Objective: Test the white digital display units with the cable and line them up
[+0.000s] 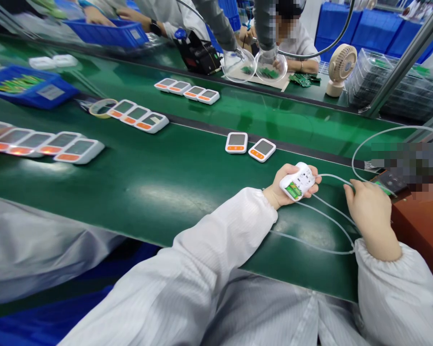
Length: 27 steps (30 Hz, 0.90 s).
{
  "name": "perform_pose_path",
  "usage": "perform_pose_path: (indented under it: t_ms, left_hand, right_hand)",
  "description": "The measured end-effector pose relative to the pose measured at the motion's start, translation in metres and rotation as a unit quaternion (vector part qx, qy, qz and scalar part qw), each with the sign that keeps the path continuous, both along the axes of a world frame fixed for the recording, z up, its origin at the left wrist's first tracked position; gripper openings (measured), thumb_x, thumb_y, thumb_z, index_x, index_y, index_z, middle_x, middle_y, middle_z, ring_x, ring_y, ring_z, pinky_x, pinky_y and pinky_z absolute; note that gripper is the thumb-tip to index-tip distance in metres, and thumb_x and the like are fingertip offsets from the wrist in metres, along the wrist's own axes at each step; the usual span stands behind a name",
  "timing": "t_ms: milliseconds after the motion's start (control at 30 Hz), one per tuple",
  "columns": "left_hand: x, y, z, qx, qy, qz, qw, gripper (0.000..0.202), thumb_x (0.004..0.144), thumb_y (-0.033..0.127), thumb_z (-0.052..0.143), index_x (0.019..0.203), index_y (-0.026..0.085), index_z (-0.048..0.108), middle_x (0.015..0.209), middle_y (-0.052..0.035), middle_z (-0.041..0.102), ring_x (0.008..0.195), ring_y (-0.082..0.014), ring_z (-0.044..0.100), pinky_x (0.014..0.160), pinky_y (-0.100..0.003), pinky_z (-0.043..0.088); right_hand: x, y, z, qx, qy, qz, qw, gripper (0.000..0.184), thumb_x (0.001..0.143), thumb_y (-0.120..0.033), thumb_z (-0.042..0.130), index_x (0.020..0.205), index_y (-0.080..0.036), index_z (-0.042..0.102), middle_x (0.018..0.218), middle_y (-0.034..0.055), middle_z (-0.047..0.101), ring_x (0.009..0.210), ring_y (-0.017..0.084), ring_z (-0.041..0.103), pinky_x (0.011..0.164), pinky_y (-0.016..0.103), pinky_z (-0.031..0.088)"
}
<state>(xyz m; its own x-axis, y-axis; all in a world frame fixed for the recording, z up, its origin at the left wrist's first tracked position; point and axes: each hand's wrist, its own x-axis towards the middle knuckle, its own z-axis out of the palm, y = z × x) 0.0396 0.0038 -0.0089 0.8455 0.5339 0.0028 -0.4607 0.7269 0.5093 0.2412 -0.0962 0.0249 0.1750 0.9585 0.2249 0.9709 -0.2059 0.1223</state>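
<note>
My left hand [280, 188] is closed around a small white device [300, 179], its back turned up. Green batteries [294, 190] lie in the uncovered compartment at its lower end. A thin white cord [332, 177] runs from the device's right side to my right hand [370, 207]. The thumb and forefinger of that hand are close together at the cord and appear to pinch it; the other fingers are mostly hidden behind the hand. More loops of the cord lie on the green work surface [202, 202] between and below my hands.
Two white devices with orange buttons [236, 142] lie beyond my left hand. Several more stand in rows [139, 116] farther left. An orange-brown box [420, 226] is at right. Across the bench are a fan [341, 67], blue bins [31, 86] and co-workers.
</note>
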Motion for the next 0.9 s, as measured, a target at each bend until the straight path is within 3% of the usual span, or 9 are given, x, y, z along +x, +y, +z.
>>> perform_pose_path:
  t_ms: [67,133,200,267,333,500,667,900]
  left_hand:
    - [0.003,-0.001,-0.002,0.030,0.002,-0.017,0.999,0.037,0.060,0.039,0.067,0.086,0.012,0.063,0.083,-0.0087,0.061,0.062,-0.0156,0.057,0.046,-0.022,0.037]
    - [0.005,-0.004,-0.004,0.061,0.006,-0.043,0.997,0.039,0.059,0.041,0.071,0.083,0.012,0.064,0.082,-0.0081,0.060,0.061,-0.0151,0.056,0.046,-0.022,0.036]
    - [0.006,-0.008,-0.006,0.084,0.015,-0.073,0.994,0.040,0.058,0.042,0.072,0.083,0.012,0.065,0.081,-0.0083,0.060,0.060,-0.0149,0.055,0.046,-0.023,0.036]
    - [0.007,-0.010,-0.007,0.095,0.028,-0.090,0.991,0.041,0.057,0.042,0.072,0.084,0.012,0.065,0.080,-0.0085,0.060,0.061,-0.0151,0.054,0.047,-0.024,0.036]
    - [0.006,-0.011,-0.007,0.097,0.037,-0.083,0.991,0.041,0.057,0.041,0.071,0.084,0.012,0.065,0.080,-0.0091,0.061,0.062,-0.0153,0.054,0.048,-0.024,0.037]
    - [0.008,-0.007,-0.007,0.055,0.055,-0.003,0.997,0.042,0.058,0.040,0.069,0.089,0.012,0.064,0.083,-0.0090,0.063,0.064,-0.0153,0.056,0.051,-0.024,0.038]
    - [0.014,-0.007,-0.012,0.030,0.095,0.074,0.992,0.038,0.065,0.036,0.066,0.095,0.012,0.062,0.078,-0.0055,0.063,0.062,-0.0145,0.059,0.057,-0.026,0.044]
    - [0.018,-0.015,-0.010,0.085,0.125,0.070,0.986,0.038,0.068,0.038,0.067,0.096,0.011,0.062,0.073,-0.0033,0.064,0.056,-0.0129,0.058,0.053,-0.025,0.043]
  right_hand:
    - [-0.002,0.001,-0.003,0.060,0.018,0.062,0.996,0.033,0.102,-0.028,0.047,0.124,-0.013,0.066,0.121,0.0182,0.070,0.113,0.036,0.063,0.090,0.047,0.048]
    - [-0.008,0.002,-0.006,0.105,0.068,0.164,0.979,0.041,0.100,-0.021,0.045,0.138,-0.014,0.057,0.141,0.0184,0.059,0.134,0.037,0.050,0.102,0.053,0.045]
    - [-0.015,0.004,-0.008,0.111,0.148,0.286,0.940,0.050,0.098,-0.014,0.040,0.147,-0.016,0.048,0.147,0.0165,0.055,0.141,0.033,0.045,0.106,0.051,0.045]
    - [-0.020,0.006,-0.011,0.089,0.227,0.363,0.899,0.054,0.096,-0.010,0.036,0.149,-0.018,0.045,0.141,0.0146,0.060,0.134,0.028,0.053,0.101,0.046,0.050]
    - [-0.022,0.007,-0.014,0.074,0.262,0.361,0.892,0.052,0.096,-0.011,0.036,0.146,-0.018,0.047,0.132,0.0140,0.065,0.119,0.026,0.063,0.093,0.042,0.054]
    - [-0.018,0.007,-0.017,0.122,0.211,0.277,0.929,0.034,0.105,-0.026,0.040,0.121,-0.018,0.069,0.101,0.0110,0.074,0.087,0.024,0.068,0.076,0.036,0.050]
    - [-0.023,0.002,-0.012,0.174,0.189,0.294,0.921,0.026,0.105,-0.027,0.050,0.109,-0.019,0.074,0.090,0.0057,0.076,0.079,0.020,0.068,0.069,0.033,0.043]
    - [-0.036,-0.003,-0.011,0.204,0.244,0.268,0.910,0.020,0.100,-0.029,0.060,0.088,-0.022,0.075,0.081,0.0025,0.075,0.068,0.017,0.063,0.067,0.031,0.046]
